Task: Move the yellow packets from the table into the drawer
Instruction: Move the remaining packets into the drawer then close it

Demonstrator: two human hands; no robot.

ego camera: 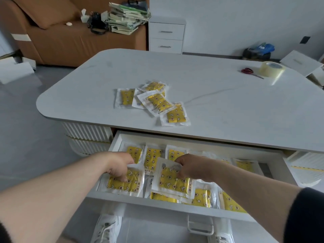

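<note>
1. While the left hand and the right hand both reach into the open drawer, each carries its own yellow packet, so two items go in per trip.
2. Left hand: the fingers are curled down over the upper edge of the left packet and grip it at the front-left corner of the drawer. Holding it by the edge keeps the packet flat, ready to lie in the free corner.
3. Right hand: fingers and thumb pinch the upper edge of the right packet, which sits slightly tilted at the middle of the drawer, over others. Whether it already rests on those beneath cannot be told.
4. Stored packets: these lie flat in rows along the back and towards the right side, some overlapping. Flat stacking is judged to suit the shallow drawer and to let it close.
5. Remaining heap of yellow packets: several lie loosely overlapped on the tabletop, near its front edge and above the drawer, which keeps the reach short.
6. Progress, as a judgement: the transfer is well along but not complete, since the heap remains and both held items are not yet released.
7. Red-handled scissors and a roll of clear tape lie at the far right of the tabletop, well apart from the heap and outside the working path.
</note>
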